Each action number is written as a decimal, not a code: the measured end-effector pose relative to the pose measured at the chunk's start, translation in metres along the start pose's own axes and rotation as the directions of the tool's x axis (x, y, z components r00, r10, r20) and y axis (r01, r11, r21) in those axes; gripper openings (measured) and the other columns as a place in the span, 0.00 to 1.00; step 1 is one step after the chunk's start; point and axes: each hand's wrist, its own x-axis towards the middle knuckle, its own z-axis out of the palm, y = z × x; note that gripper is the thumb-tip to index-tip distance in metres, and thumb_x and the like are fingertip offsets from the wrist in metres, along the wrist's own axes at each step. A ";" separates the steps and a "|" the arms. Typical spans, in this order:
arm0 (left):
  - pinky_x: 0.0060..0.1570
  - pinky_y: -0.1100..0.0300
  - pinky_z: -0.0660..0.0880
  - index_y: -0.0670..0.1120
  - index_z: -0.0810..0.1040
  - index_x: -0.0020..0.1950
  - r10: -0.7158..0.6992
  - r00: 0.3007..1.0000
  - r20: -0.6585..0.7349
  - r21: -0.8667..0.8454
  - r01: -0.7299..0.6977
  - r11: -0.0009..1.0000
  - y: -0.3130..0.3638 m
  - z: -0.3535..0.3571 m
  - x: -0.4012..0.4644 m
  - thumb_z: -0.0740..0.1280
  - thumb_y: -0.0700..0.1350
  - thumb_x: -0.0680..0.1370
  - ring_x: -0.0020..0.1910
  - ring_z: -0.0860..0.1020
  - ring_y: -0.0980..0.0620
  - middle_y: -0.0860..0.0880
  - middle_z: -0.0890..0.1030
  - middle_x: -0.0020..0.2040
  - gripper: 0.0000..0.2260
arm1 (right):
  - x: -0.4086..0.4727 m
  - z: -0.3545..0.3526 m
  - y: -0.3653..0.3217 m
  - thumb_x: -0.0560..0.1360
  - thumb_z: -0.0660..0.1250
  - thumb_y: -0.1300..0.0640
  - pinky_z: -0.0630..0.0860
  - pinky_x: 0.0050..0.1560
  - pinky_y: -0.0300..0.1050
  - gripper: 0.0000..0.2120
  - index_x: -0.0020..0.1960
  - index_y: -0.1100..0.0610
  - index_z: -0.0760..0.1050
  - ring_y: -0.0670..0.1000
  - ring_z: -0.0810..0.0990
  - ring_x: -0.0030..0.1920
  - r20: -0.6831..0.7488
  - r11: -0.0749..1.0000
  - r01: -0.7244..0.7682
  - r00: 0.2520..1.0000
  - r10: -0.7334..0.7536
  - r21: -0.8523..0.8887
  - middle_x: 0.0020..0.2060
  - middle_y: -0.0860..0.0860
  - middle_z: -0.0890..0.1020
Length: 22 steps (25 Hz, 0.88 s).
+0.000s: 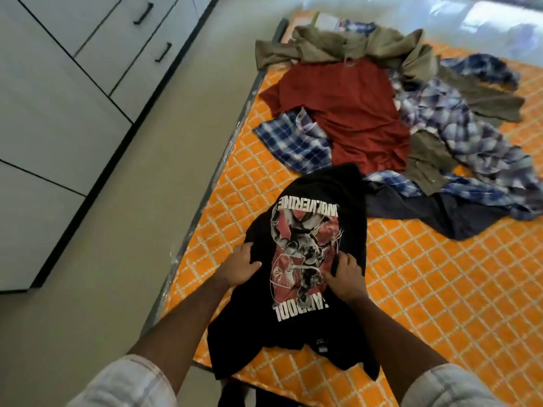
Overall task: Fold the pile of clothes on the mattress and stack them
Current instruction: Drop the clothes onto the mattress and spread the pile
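A black T-shirt (311,201) with a red and grey print lies lengthwise on the orange checked mattress (440,289), its collar end nearest me. My left hand (241,265) grips the shirt's left edge, fingers curled into the cloth. My right hand (345,274) pinches the fabric at the right side of the print. Beyond the shirt lies the loose pile: a red T-shirt (346,113), blue plaid shirts (293,142), an olive garment (352,45) and a dark navy piece (426,212).
White cabinet doors with black handles (144,13) stand to the left across a strip of pale floor (147,201). The mattress's left edge (223,160) runs diagonally along that floor. Orange mattress surface shows to the right of the black shirt.
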 end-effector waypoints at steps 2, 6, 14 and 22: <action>0.73 0.50 0.64 0.46 0.56 0.81 -0.074 0.997 -0.030 -0.104 0.070 0.992 -0.017 0.017 0.043 0.66 0.58 0.80 0.77 0.61 0.43 0.46 0.57 0.79 0.35 | 0.034 0.018 0.019 0.76 0.69 0.39 0.66 0.72 0.59 0.43 0.80 0.61 0.56 0.66 0.63 0.75 0.003 0.983 -0.149 0.989 0.150 0.103 0.77 0.63 0.59; 0.66 0.49 0.74 0.49 0.65 0.76 -0.265 0.953 -0.145 -0.563 0.140 0.815 -0.025 0.035 0.076 0.76 0.57 0.73 0.69 0.74 0.44 0.48 0.73 0.70 0.36 | 0.070 0.033 0.043 0.71 0.77 0.42 0.63 0.72 0.61 0.50 0.79 0.63 0.55 0.66 0.61 0.75 -0.009 0.855 -0.410 0.900 0.436 0.317 0.75 0.64 0.62; 0.37 0.63 0.78 0.40 0.80 0.63 -0.313 0.947 0.068 -0.783 0.245 0.572 0.028 0.012 0.023 0.70 0.40 0.80 0.43 0.84 0.53 0.49 0.85 0.48 0.12 | 0.045 0.008 -0.006 0.76 0.74 0.60 0.83 0.40 0.53 0.16 0.61 0.64 0.77 0.59 0.85 0.41 0.276 0.369 -0.345 0.934 0.228 0.863 0.46 0.59 0.85; 0.50 0.51 0.77 0.43 0.78 0.60 -0.294 0.929 -0.225 -0.858 -0.046 0.512 -0.002 -0.125 -0.097 0.65 0.37 0.80 0.53 0.82 0.41 0.41 0.83 0.57 0.10 | -0.055 -0.057 -0.188 0.77 0.73 0.56 0.81 0.56 0.58 0.13 0.57 0.64 0.82 0.60 0.86 0.52 0.281 0.381 -0.176 0.930 -0.239 0.908 0.52 0.61 0.86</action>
